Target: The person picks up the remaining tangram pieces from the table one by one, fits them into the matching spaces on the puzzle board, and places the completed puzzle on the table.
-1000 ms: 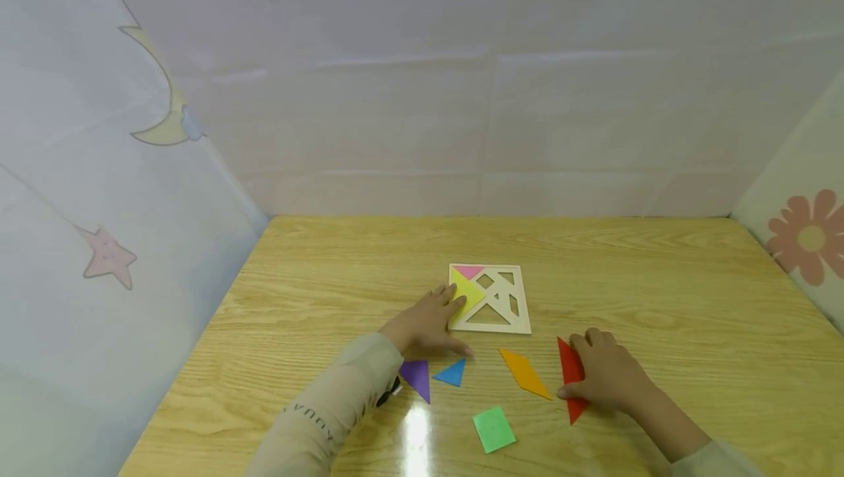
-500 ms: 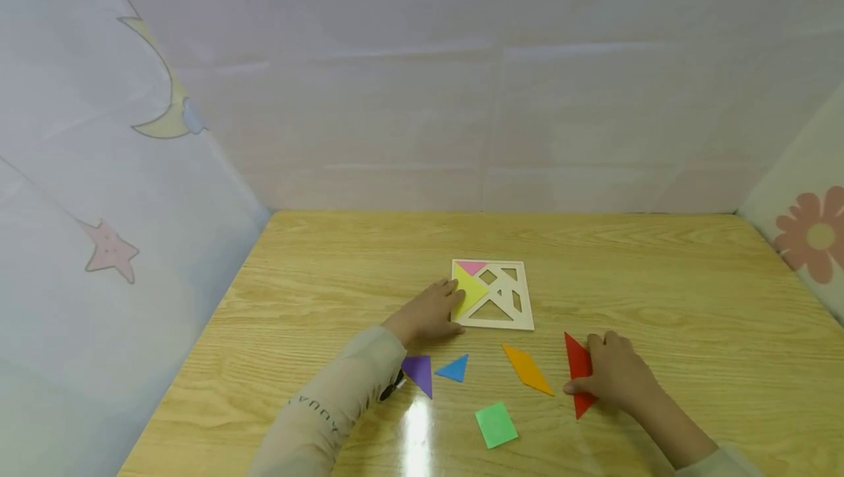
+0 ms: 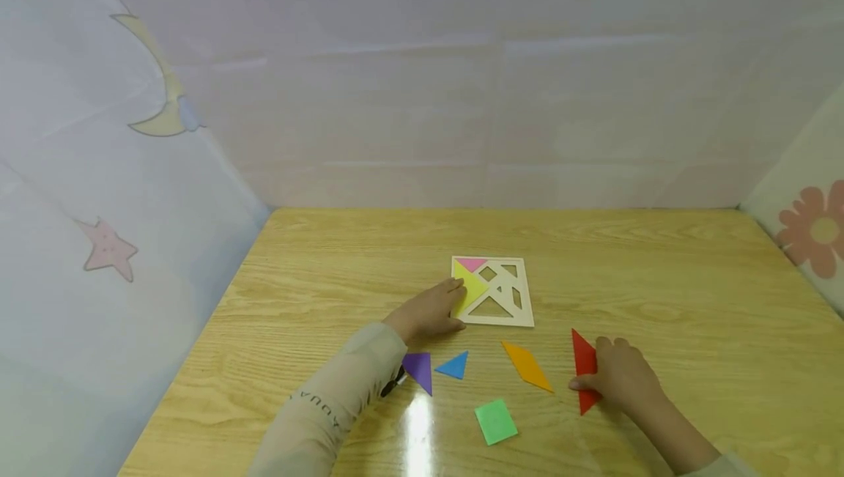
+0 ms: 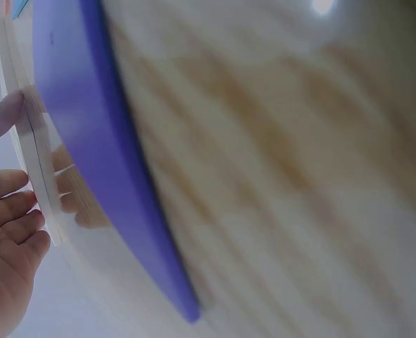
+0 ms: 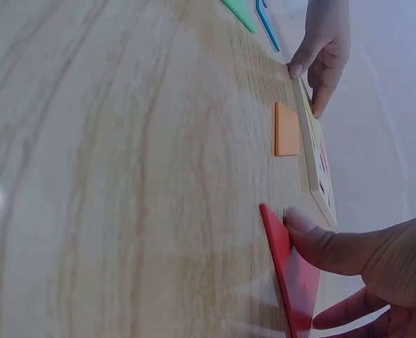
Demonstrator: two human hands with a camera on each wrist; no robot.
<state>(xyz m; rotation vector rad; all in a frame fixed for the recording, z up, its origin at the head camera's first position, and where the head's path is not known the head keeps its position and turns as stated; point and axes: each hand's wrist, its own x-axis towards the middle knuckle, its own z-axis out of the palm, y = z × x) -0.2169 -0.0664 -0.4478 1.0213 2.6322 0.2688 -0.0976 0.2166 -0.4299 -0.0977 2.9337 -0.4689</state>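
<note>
In the head view, my left hand [image 3: 431, 308] holds the left side of a pale tangram board [image 3: 524, 318], thumb at its near corner and fingers over a yellow triangle [image 3: 468, 290] set in it. A pink triangle [image 3: 472, 264] fills the slot above; the other slots are bare. In the left wrist view, thumb and fingertips touch the board's edge. My right hand [image 3: 623, 373] grips a large red triangle [image 3: 582, 354] to the right of the board. The right wrist view shows the thumb on the red triangle's face; whether it is lifted I cannot tell.
Between the hands lie an orange parallelogram [image 3: 527, 367], a blue triangle [image 3: 453, 365] and a green square [image 3: 497, 422]. A purple triangle [image 3: 420, 371] lies beside the left sleeve [image 3: 343, 389], near a small black item [image 3: 393, 384]. Printed cloth walls [image 3: 488, 125] border the wooden table [image 3: 316, 264].
My left thumb has drawn in to the board's near corner. My right hand has shifted slightly right with the red triangle. The other pieces lie as before; the view tilts a little.
</note>
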